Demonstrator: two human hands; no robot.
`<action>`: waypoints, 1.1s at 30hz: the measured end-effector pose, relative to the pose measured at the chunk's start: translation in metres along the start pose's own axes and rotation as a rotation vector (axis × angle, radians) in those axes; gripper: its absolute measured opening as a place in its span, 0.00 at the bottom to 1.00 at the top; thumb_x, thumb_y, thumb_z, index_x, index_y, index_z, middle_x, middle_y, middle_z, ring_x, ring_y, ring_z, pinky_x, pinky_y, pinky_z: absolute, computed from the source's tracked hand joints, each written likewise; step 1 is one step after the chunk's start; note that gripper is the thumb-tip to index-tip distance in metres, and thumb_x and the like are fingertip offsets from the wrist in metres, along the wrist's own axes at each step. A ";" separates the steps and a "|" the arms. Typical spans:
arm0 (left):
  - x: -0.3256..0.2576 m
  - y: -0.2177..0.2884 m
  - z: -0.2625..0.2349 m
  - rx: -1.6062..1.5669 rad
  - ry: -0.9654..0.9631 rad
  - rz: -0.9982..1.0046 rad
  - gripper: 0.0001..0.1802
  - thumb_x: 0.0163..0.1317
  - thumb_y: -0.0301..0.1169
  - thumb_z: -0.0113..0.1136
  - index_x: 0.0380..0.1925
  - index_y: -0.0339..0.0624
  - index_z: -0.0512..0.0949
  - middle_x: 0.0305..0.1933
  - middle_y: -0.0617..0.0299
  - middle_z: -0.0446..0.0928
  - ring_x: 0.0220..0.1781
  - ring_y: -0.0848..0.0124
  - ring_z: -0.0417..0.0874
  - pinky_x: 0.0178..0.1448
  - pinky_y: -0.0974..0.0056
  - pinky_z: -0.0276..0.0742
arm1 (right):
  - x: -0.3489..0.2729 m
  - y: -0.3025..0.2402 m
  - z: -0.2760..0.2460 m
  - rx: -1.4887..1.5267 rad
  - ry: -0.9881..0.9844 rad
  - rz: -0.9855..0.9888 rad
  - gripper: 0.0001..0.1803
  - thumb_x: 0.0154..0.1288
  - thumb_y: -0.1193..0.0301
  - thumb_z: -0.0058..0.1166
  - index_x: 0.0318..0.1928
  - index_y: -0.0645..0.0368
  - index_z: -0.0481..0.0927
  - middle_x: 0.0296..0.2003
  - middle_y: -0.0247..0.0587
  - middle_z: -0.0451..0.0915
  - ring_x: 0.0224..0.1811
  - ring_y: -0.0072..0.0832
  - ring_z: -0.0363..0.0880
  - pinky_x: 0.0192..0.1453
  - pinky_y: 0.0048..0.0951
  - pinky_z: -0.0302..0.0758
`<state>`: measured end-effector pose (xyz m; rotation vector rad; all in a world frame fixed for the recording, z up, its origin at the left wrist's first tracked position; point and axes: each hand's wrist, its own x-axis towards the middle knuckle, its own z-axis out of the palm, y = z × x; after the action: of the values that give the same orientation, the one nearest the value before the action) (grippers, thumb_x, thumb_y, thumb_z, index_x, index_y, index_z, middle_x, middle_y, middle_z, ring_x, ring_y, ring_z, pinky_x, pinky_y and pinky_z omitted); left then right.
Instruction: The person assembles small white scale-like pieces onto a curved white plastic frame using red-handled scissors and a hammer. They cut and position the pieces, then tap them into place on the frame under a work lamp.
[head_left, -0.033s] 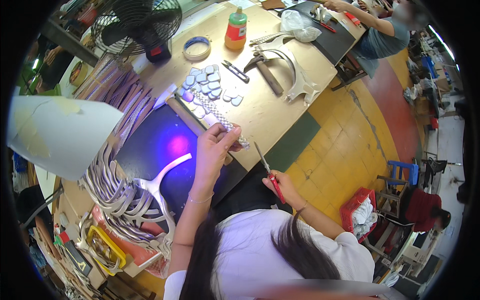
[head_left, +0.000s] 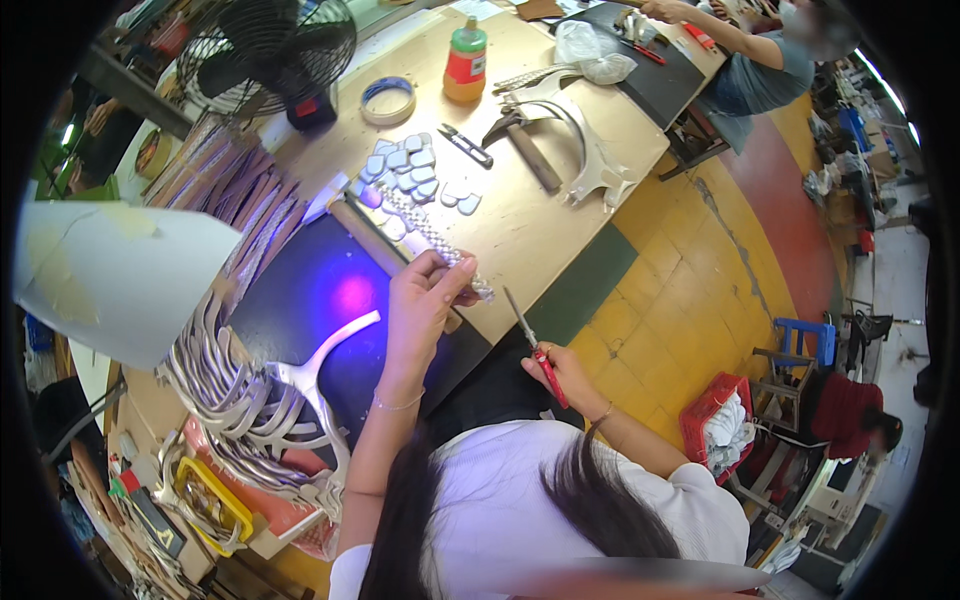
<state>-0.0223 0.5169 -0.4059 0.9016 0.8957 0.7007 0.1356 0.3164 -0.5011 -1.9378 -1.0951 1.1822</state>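
Note:
My left hand (head_left: 420, 300) is closed on the near end of a woven silvery-white strap (head_left: 418, 222), pinching it between thumb and fingers over the table's near edge. The strap's far part slants up and left past a pile of small grey rounded pieces (head_left: 405, 165). To the right, my right hand (head_left: 562, 376) grips red-handled scissors (head_left: 550, 372). Their slim blades point up and left, a short way from the strap's near end and apart from it. Whether the blades are parted is too fine to tell.
Across the table (head_left: 520, 235) are thread snips (head_left: 468, 148), a hammer (head_left: 533, 155), tape (head_left: 388, 102), a bottle (head_left: 465, 65) and a pale curved frame (head_left: 600, 165). A fan (head_left: 270, 60), a lamp shade (head_left: 120, 280) and stacked curved metal frames (head_left: 240, 385) flank the left. A co-worker sits at the far right.
The whole view has shifted by a small amount. My hands keep the same hold on the strap and the scissors.

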 end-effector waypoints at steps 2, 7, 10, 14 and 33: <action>0.003 0.001 -0.002 0.044 0.018 -0.020 0.12 0.65 0.34 0.66 0.39 0.35 0.80 0.28 0.62 0.81 0.28 0.76 0.82 0.32 0.73 0.75 | 0.005 0.001 0.000 -0.020 0.015 -0.012 0.22 0.64 0.57 0.64 0.29 0.63 0.74 0.19 0.47 0.69 0.21 0.33 0.65 0.30 0.35 0.69; 0.002 0.000 -0.002 0.025 0.041 -0.012 0.12 0.64 0.34 0.66 0.38 0.36 0.81 0.27 0.62 0.81 0.26 0.76 0.81 0.26 0.74 0.70 | 0.008 -0.001 0.001 -0.020 -0.014 0.007 0.22 0.65 0.55 0.63 0.29 0.64 0.76 0.19 0.47 0.71 0.21 0.34 0.67 0.31 0.35 0.70; 0.002 -0.002 -0.002 0.027 0.039 -0.025 0.10 0.65 0.33 0.66 0.38 0.36 0.81 0.27 0.63 0.81 0.25 0.77 0.80 0.31 0.74 0.74 | 0.008 -0.002 -0.001 -0.017 -0.032 0.007 0.23 0.66 0.54 0.62 0.31 0.64 0.77 0.22 0.49 0.74 0.23 0.36 0.71 0.33 0.36 0.71; 0.004 -0.005 -0.003 0.023 0.034 -0.022 0.10 0.65 0.32 0.66 0.39 0.35 0.81 0.27 0.64 0.81 0.25 0.78 0.80 0.32 0.74 0.75 | 0.010 -0.001 -0.002 -0.032 -0.037 -0.028 0.23 0.65 0.54 0.63 0.32 0.65 0.76 0.25 0.51 0.75 0.25 0.42 0.73 0.34 0.37 0.71; 0.008 -0.015 -0.007 0.030 0.016 -0.045 0.12 0.65 0.33 0.65 0.41 0.35 0.81 0.33 0.61 0.83 0.27 0.76 0.82 0.32 0.72 0.79 | 0.021 0.017 0.009 -0.082 0.010 -0.129 0.24 0.63 0.52 0.64 0.31 0.63 0.76 0.27 0.51 0.77 0.29 0.47 0.77 0.36 0.38 0.74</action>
<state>-0.0229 0.5185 -0.4244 0.9003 0.9400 0.6578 0.1391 0.3274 -0.5274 -1.8999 -1.2615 1.0723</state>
